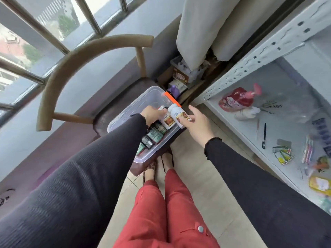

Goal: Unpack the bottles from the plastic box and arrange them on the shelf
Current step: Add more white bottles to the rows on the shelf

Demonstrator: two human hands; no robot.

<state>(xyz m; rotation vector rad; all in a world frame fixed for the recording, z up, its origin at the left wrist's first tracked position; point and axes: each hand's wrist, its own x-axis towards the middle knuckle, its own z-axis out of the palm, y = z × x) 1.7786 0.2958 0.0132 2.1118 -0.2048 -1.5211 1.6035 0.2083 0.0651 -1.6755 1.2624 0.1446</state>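
A: How far along does the job look?

B: Early, I'd judge. The white metal shelf (pixel 250 126) to the right has no medicine bottles on it that I can see. The clear plastic box (pixel 136 108) sits on a dark wooden chair (pixel 114 111) by the window, and a row of dark bottles (pixel 152 136) lies inside it, not yet taken out.

A: And the hands?

B: The left hand (pixel 152 113) is down in the box, closed round a white bottle (pixel 165 120). The right hand (pixel 198 122) has its fingers spread, its thumb and fingertips on a second white bottle (pixel 178 114), held just above the box's right edge. The two bottles are touching or nearly so; I cannot tell which.

A: What clutters the shelf?

B: A red refill pouch (pixel 234 101) lies near the back, with a small white bottle (pixel 246 113) just beside it. Nearer the front there's a black pen (pixel 264 136), some sachets (pixel 283 154) and a yellow packet (pixel 320 184). The middle looks bare, so I'd expect room there.

A: Anything in the way?

B: The shelf's upright post (pixel 250 61) stands near the box's far corner, and the orange latch (pixel 172 99) on the box rises beside the lifted bottle.
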